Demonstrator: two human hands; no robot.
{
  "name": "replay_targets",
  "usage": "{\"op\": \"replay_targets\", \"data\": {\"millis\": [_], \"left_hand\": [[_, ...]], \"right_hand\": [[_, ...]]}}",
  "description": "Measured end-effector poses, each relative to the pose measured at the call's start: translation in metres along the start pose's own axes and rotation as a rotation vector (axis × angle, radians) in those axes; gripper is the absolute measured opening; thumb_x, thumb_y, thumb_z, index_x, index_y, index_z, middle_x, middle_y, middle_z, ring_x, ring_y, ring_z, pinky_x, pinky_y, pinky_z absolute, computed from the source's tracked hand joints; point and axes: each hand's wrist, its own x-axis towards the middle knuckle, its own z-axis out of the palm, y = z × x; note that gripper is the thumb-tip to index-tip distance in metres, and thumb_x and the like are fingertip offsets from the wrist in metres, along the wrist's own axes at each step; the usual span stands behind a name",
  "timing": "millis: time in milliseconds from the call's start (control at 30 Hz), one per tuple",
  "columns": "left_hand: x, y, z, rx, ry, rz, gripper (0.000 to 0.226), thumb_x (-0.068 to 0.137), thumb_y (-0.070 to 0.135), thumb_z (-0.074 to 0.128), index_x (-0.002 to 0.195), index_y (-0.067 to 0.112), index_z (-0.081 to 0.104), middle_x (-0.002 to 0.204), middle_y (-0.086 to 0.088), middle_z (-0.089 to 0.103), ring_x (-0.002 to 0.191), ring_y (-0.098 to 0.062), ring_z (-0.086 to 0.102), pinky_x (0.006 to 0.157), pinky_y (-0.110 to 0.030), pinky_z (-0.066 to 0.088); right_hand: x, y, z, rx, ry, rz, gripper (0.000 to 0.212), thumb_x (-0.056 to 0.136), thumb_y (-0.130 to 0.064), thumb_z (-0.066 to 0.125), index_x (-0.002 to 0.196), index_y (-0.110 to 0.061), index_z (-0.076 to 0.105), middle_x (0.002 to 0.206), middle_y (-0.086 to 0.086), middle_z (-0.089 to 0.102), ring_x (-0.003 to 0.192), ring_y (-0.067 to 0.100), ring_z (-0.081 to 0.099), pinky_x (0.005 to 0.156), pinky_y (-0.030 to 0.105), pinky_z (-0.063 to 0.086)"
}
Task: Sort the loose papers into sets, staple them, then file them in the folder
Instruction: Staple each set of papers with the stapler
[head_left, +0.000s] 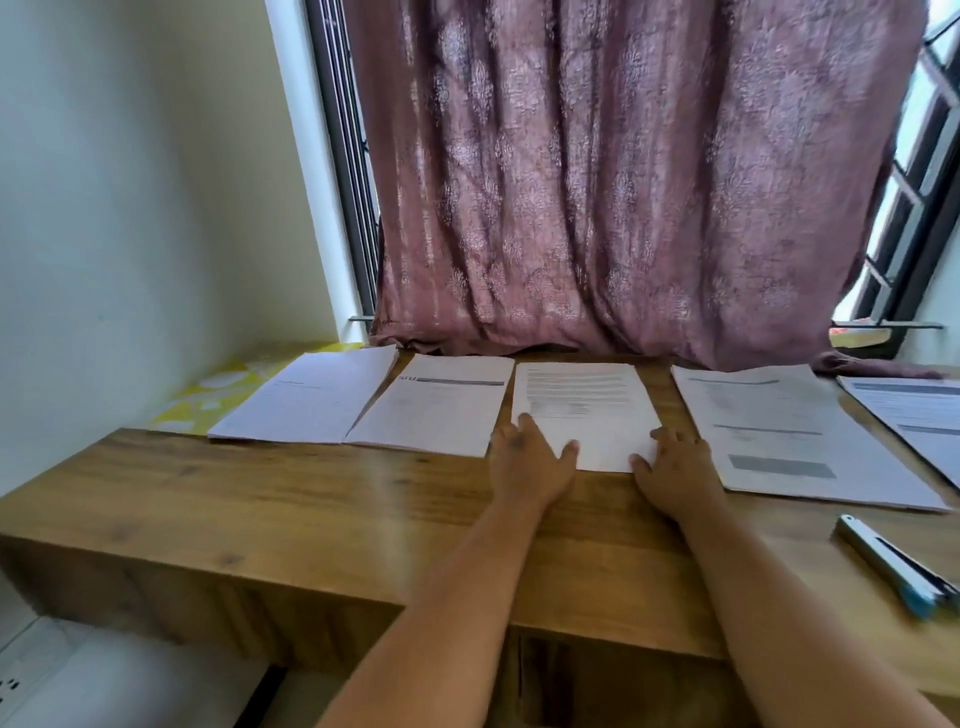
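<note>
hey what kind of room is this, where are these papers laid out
Probably a room at home, at a wooden desk set against a window. A patterned mauve curtain hangs behind it, a barred window shows at right, and paper sets lie in a row beside a stapler.

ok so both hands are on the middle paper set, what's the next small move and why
Probably square up the middle set and then reach for the stapler. The left hand and right hand rest at its near corners, five sets already lie in a row on the table, and the stapler lies untouched to the right.
</note>
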Motion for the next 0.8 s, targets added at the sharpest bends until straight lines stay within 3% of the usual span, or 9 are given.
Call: {"op": "replay_targets", "data": {"millis": [133,267,367,500,667,733,800], "left_hand": [[0.030,0.016,0.006,0.119,-0.018,-0.239,0.086,0.086,0.051,0.064,0.145,0.002,0.028,0.143,-0.019,0.038,0.129,-0.032,0.038,0.105,-0.040,0.039],[0.061,0.013,0.001,0.162,-0.195,-0.249,0.084,0.076,0.050,0.076,0.139,0.006,0.042,0.138,-0.013,0.049,0.125,-0.029,0.047,0.103,-0.037,0.043],[0.072,0.004,0.007,-0.038,-0.242,-0.294,0.070,0.076,0.039,0.078,0.133,0.010,0.050,0.131,-0.010,0.058,0.117,-0.029,0.056,0.097,-0.039,0.049],[0.060,-0.007,0.011,-0.243,-0.064,-0.191,0.042,0.096,0.027,0.052,0.134,0.014,0.045,0.128,-0.006,0.058,0.114,-0.026,0.055,0.087,-0.032,0.043],[0.036,-0.009,-0.002,-0.623,0.037,-0.089,0.032,0.098,0.016,0.053,0.130,0.016,0.048,0.117,0.002,0.056,0.102,-0.015,0.054,0.080,-0.025,0.041],[0.019,-0.007,-0.011,-0.734,0.059,-0.082,0.031,0.099,0.018,0.053,0.129,0.020,0.047,0.116,0.007,0.055,0.094,-0.003,0.053,0.073,-0.020,0.042],[0.001,-0.008,-0.019,-0.819,0.056,-0.038,0.032,0.099,0.021,0.055,0.129,0.025,0.046,0.114,0.013,0.056,0.097,0.001,0.054,0.077,-0.018,0.046]], "right_hand": [[-0.001,-0.002,-0.004,0.045,0.036,-0.007,0.054,0.098,-0.036,0.048,0.144,-0.011,0.035,0.145,0.013,0.042,0.136,0.033,0.033,0.110,0.042,0.033],[-0.001,-0.003,-0.005,0.169,0.125,0.042,0.050,0.095,-0.032,0.055,0.139,-0.011,0.042,0.138,0.011,0.050,0.130,0.031,0.041,0.106,0.041,0.039],[0.007,-0.002,-0.004,0.246,0.204,0.070,0.048,0.093,-0.029,0.060,0.135,-0.010,0.047,0.131,0.011,0.057,0.123,0.030,0.047,0.101,0.039,0.043],[0.013,-0.004,0.000,0.254,0.199,0.072,0.048,0.089,-0.026,0.064,0.133,-0.011,0.049,0.128,0.010,0.058,0.121,0.029,0.047,0.097,0.038,0.045],[0.011,0.000,-0.002,0.333,0.180,0.070,0.049,0.091,-0.028,0.060,0.132,-0.005,0.046,0.130,0.015,0.053,0.123,0.031,0.042,0.099,0.039,0.041],[0.008,-0.002,-0.007,0.396,0.196,0.056,0.057,0.092,-0.035,0.061,0.135,-0.003,0.042,0.134,0.016,0.047,0.127,0.032,0.039,0.101,0.040,0.038],[0.004,-0.001,-0.015,0.520,0.181,0.039,0.070,0.089,-0.043,0.063,0.142,-0.009,0.033,0.138,0.011,0.043,0.130,0.029,0.038,0.105,0.042,0.036]]}}
